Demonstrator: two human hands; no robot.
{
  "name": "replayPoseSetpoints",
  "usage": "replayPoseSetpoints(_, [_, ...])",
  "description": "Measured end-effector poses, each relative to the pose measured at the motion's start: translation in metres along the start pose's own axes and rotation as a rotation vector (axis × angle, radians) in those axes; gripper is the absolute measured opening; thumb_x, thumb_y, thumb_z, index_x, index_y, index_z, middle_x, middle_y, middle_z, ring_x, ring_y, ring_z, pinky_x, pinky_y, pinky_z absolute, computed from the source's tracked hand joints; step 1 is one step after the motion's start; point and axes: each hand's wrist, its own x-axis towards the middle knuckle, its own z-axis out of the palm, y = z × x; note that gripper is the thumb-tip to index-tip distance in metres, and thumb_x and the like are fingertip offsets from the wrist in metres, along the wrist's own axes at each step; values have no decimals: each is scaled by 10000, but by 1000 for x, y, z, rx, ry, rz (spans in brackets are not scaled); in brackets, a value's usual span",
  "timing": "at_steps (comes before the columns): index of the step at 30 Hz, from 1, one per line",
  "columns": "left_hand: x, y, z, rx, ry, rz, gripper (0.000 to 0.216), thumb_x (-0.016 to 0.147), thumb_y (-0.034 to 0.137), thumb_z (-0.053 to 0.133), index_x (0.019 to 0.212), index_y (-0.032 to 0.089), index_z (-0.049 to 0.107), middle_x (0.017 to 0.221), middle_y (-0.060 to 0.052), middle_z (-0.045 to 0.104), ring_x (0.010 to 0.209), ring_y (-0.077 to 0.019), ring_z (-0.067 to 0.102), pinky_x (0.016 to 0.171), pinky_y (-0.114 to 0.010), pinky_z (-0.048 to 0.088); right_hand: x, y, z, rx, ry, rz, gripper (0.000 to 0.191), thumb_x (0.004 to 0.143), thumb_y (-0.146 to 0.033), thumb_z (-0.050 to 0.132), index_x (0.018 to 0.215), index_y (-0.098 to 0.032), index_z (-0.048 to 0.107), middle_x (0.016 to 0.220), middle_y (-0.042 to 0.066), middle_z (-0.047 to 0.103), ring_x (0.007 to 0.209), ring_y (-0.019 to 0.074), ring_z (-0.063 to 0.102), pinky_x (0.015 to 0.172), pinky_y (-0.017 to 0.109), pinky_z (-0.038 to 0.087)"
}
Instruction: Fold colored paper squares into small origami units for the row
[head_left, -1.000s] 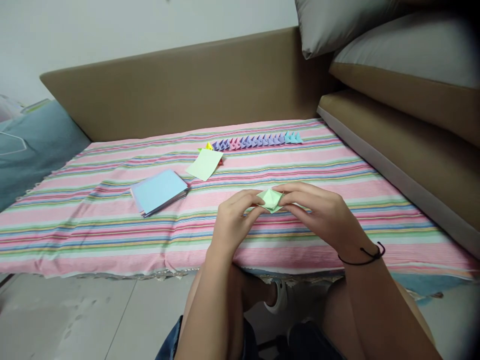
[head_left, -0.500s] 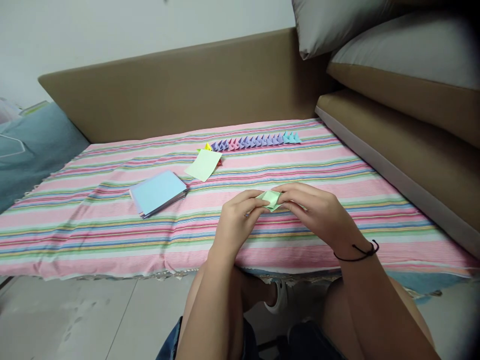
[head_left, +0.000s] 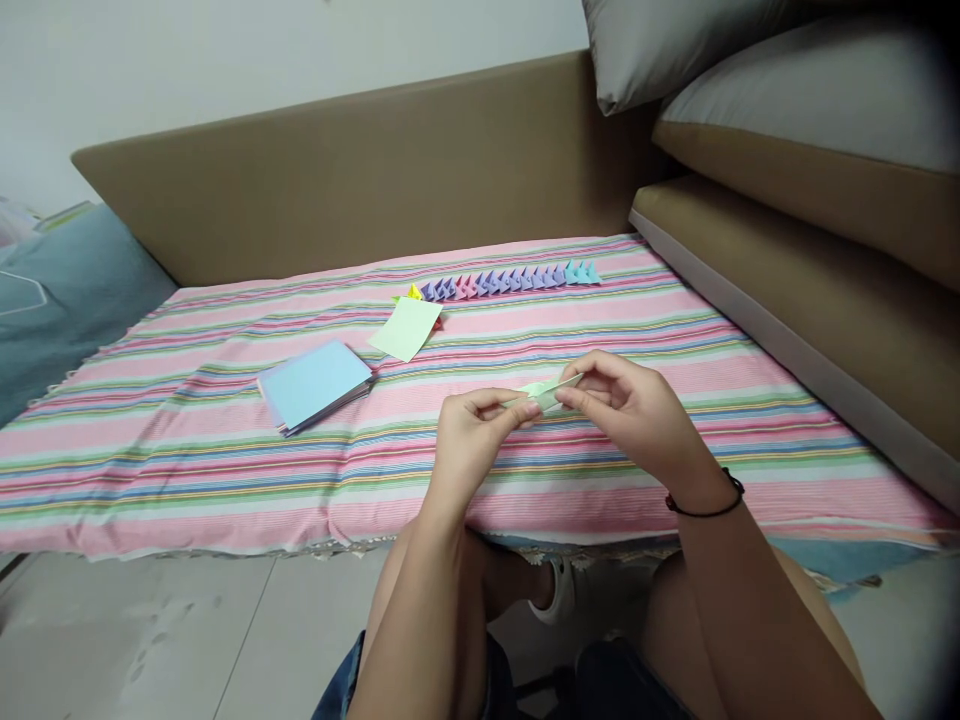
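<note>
A small piece of folded light-green paper (head_left: pixel 546 392) is held between my two hands, above the striped cloth. My left hand (head_left: pixel 480 425) pinches its left side between thumb and fingers. On the other side my right hand (head_left: pixel 622 405) grips the paper's right edge, thumb below and fingers curled behind. Parts of the paper are hidden by my fingertips. Beyond my hands lies a flat light-green sheet (head_left: pixel 406 330), with bits of yellow and red folded paper showing at its edges.
A stack of paper sheets with blue on top (head_left: pixel 319 382) lies to the left. A row of folded purple, pink and blue paper pieces (head_left: pixel 517 282) runs along the back of the striped cloth (head_left: pixel 225 500). Sofa cushions (head_left: pixel 795 300) are piled at right.
The folded paper has tilted, so it shows more edge-on. My right hand has shifted its grip, with its fingers more curled and the wrist turned slightly.
</note>
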Motion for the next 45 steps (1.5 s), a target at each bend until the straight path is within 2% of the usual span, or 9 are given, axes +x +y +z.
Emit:
replayPoseSetpoints(4, [2, -3, -3, -108, -48, -117, 277, 653, 350, 783, 792, 118, 722, 725, -74, 738, 661, -186, 702, 701, -323, 591, 2, 5, -1, 187, -27, 93, 240, 761, -356, 716, 841, -182, 570, 767, 24, 658, 724, 178, 665, 677, 308, 564])
replayPoseSetpoints(7, [3, -3, -5, -53, -77, -64, 280, 653, 337, 780, 822, 127, 705, 708, -55, 722, 647, -169, 692, 667, -297, 586, 3, 4, -3, 214, -68, 70, 253, 753, -374, 721, 832, -187, 570, 779, 25, 663, 746, 190, 675, 692, 326, 570])
replayPoseSetpoints(9, [2, -3, -7, 91, -71, 95, 278, 636, 294, 787, 851, 148, 687, 750, -39, 714, 655, -164, 684, 622, -282, 579, 3, 1, -4, 155, -93, 18, 232, 762, -374, 710, 824, -184, 591, 791, 36, 666, 764, 202, 675, 696, 335, 572])
replayPoseSetpoints(15, [-1, -2, -12, 711, 3, 866, 159, 799, 97, 587, 894, 202, 658, 844, -36, 701, 818, -156, 651, 725, -274, 532, -2, -9, -8, -278, -69, -373, 76, 839, -206, 604, 797, -238, 659, 879, 23, 697, 866, 192, 658, 780, 329, 551])
replayPoseSetpoints(19, [-3, -4, -14, 797, -3, 990, 199, 814, 84, 573, 946, 216, 642, 978, -65, 695, 893, -169, 645, 742, -285, 524, -4, -13, -9, -454, -39, -555, 215, 839, -73, 514, 809, -246, 639, 960, 17, 694, 916, 179, 653, 843, 329, 527])
replayPoseSetpoints(24, [-5, -3, -14, 843, -22, 1007, 206, 826, 106, 568, 990, 221, 614, 1144, -99, 650, 1020, -192, 623, 817, -321, 533, -6, -11, -11, -573, -47, -598, 263, 868, -62, 443, 874, -253, 623, 969, 26, 680, 943, 183, 641, 863, 338, 515])
replayPoseSetpoints(33, [0, 2, -9, 657, -13, 867, 83, 805, 125, 618, 835, 190, 660, 1147, -107, 645, 897, -172, 650, 788, -322, 541, -6, -12, -12, -661, -85, -624, 226, 895, -79, 425, 911, -234, 589, 971, 50, 660, 932, 194, 626, 827, 341, 509])
replayPoseSetpoints(41, [1, 0, -7, 506, 46, 708, 54, 735, 176, 726, 775, 210, 737, 860, -38, 735, 794, -162, 681, 725, -279, 546, -6, -13, -8, -633, 14, -587, 189, 856, -66, 492, 839, -234, 577, 892, 33, 670, 890, 200, 644, 791, 323, 508])
replayPoseSetpoints(45, [2, 0, -5, 363, 46, 503, 53, 688, 245, 769, 720, 209, 747, 813, -39, 735, 768, -178, 677, 681, -288, 549, -5, -15, -6, -501, 19, -484, 114, 846, -121, 559, 799, -222, 581, 806, 21, 659, 786, 183, 643, 725, 304, 520])
